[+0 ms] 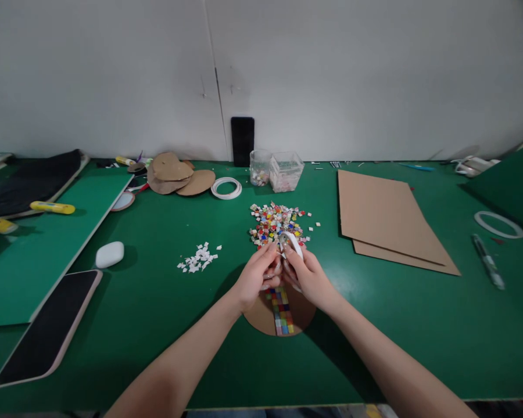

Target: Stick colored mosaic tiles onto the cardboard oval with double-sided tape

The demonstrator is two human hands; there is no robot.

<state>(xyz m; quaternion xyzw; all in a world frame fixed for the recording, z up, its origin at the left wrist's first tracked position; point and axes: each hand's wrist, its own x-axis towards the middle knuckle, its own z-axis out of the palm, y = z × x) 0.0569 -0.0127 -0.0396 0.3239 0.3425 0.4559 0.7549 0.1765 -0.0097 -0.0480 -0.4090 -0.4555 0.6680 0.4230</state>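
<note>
Above a round cardboard disc (257, 318), my right hand (303, 269) grips a roll of white tape (292, 240), held on edge. My left hand (260, 270) is closed in a pinch against the near side of the roll, at a thin strip of the tape; the fingertips partly hide it. A band of small coloured mosaic tiles (283, 316) runs down the disc, its far end under my hands. Just beyond my fingers lies a pile of loose mosaic tiles (274, 220). White paper scraps (199, 259) are heaped to the left.
Behind the pile stand two clear containers (286, 172) and an upright black phone (243, 141). Another tape roll (226, 188) and cardboard cutouts (198, 183) lie back left. Cardboard sheets (379, 212) and a pen (488, 261) are right; a phone (50, 328) and white case (110, 254) left.
</note>
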